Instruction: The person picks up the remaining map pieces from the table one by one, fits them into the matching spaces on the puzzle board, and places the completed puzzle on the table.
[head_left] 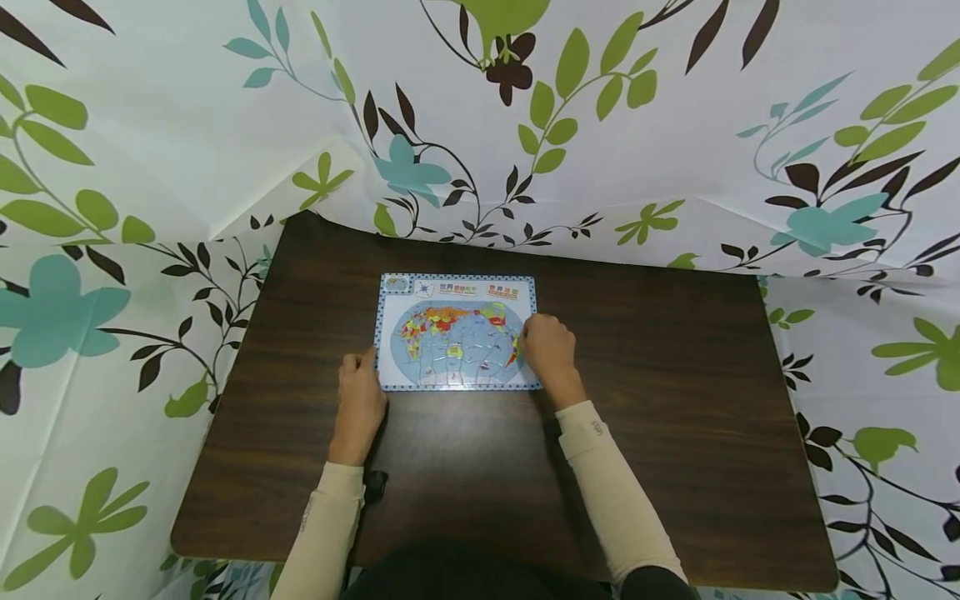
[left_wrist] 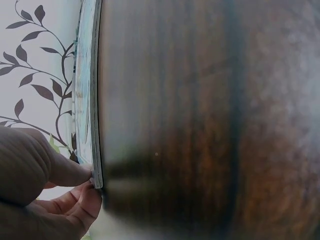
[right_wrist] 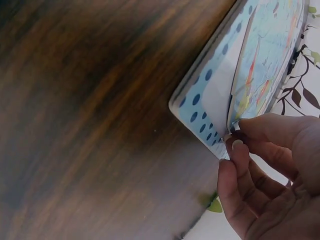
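A world-map jigsaw puzzle (head_left: 459, 379) lies flat on the table, its map pieces set in a white tray-like board with a blue dotted border. My left hand (head_left: 360, 398) is at the board's left edge; in the left wrist view its thumb (left_wrist: 70, 172) and fingers pinch the edge of the board (left_wrist: 95, 125). At the map's right side, my right hand (head_left: 551, 350) pinches the rim of a puzzle piece (right_wrist: 245, 95) between thumb and fingertips. A dark gap shows under that piece's edge in the right wrist view. The hand hides part of it.
The dark wooden table (head_left: 675, 417) surrounds the puzzle. Leaf-patterned cloth (head_left: 480, 167) hangs behind and at both sides. A small black object (head_left: 375, 485) shows beside the left wrist.
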